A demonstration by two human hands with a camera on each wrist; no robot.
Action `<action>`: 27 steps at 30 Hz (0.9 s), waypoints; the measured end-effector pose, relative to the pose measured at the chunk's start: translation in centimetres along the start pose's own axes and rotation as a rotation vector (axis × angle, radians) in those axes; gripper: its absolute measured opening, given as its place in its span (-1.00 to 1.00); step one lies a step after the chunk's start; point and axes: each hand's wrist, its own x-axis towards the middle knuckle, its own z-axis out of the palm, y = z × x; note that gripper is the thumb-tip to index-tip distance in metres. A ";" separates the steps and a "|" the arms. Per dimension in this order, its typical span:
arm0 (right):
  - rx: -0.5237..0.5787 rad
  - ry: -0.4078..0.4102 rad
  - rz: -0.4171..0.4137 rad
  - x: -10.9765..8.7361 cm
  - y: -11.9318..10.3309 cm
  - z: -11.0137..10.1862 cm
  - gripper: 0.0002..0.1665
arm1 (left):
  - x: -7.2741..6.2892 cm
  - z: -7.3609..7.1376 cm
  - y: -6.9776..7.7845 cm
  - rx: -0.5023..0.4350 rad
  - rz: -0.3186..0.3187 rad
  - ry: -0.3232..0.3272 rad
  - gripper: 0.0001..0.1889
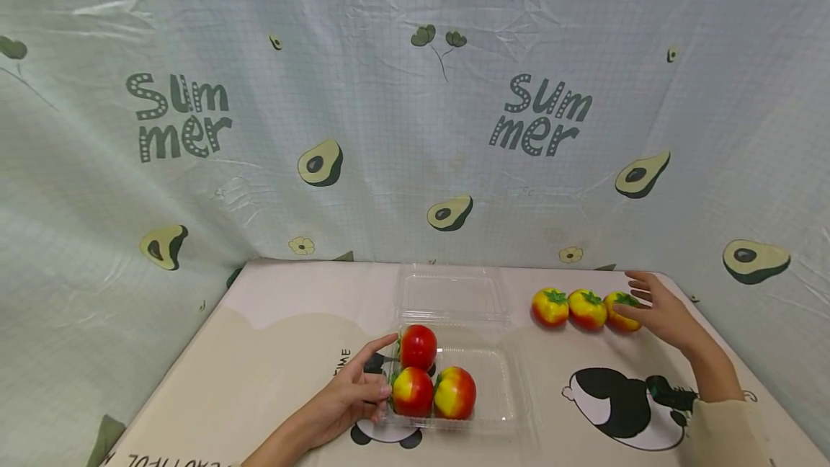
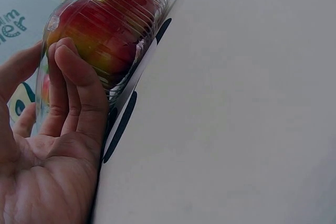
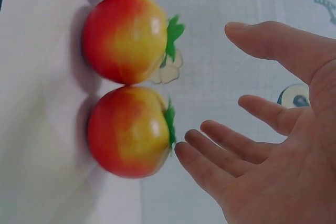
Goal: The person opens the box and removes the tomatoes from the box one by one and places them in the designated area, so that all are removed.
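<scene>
A clear plastic clamshell box (image 1: 496, 380) lies unfolded on the table, its lid (image 1: 450, 294) laid back behind it. Three glossy fruits sit in its left part: a red tomato-like fruit (image 1: 418, 347) at the back and two red-and-yellow fruits (image 1: 455, 393) in front. My left hand (image 1: 346, 398) touches the box's left side with loosely bent fingers; the wrist view shows fingertips against the wall. At the back right, three red-and-yellow persimmon-like fruits (image 1: 587, 310) with green leafy tops stand in a row. Over the rightmost fruit (image 3: 130, 132) hovers my right hand (image 3: 268, 140), fingers spread, holding nothing.
The pale table (image 1: 272, 352) carries printed cartoon animals and lettering. Behind it and on both sides hangs a light curtain (image 1: 376, 107) printed with avocados and the word summer. The upright lid stands nowhere; it lies flat near the table's back edge.
</scene>
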 end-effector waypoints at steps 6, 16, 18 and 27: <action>-0.020 0.000 -0.017 0.0 -1.2 0.1 0.05 | 0.1 0.0 0.0 0.000 -0.005 -0.001 -0.13; -0.033 0.001 -0.074 0.0 -2.7 0.3 0.00 | 0.2 -0.1 0.1 0.009 -0.022 0.010 -0.14; -0.028 0.000 -0.084 -0.1 -2.9 0.4 0.00 | 0.2 -0.1 0.1 0.008 -0.021 0.008 -0.13; -0.041 0.019 -0.142 -0.6 -4.7 0.5 -0.04 | 0.0 -0.1 0.1 0.013 -0.017 0.014 -0.12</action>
